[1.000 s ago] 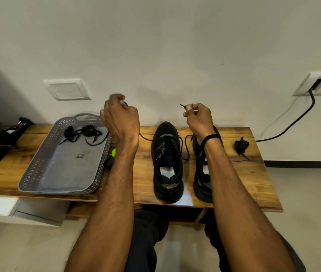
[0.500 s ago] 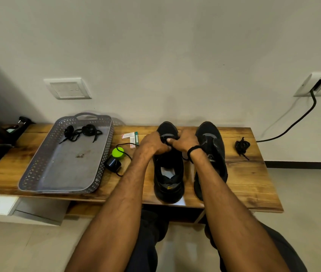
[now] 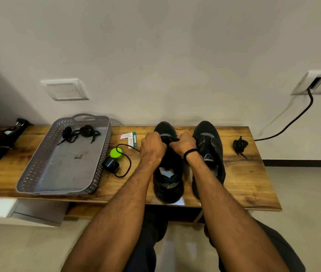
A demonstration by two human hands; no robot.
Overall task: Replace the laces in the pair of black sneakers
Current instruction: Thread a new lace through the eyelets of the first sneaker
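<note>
Pinching a black lace [image 3: 167,138] in curled fingers, the left hand [image 3: 152,147] and right hand [image 3: 183,144] meet almost knuckle to knuckle over the toe-end eyelets of one sneaker [image 3: 168,179], which stands near the middle of the table [image 3: 244,183] with its heel at the front edge; the lace's loose length trails from the left hand in a loop past a green-capped object [image 3: 115,154]. The other sneaker [image 3: 208,146] stands just beside it toward the right edge; a bundled lace [image 3: 239,144] lies near the back right corner; a grey tray [image 3: 43,173] toward the left edge holds tangled black laces [image 3: 79,133] at its back end.
</note>
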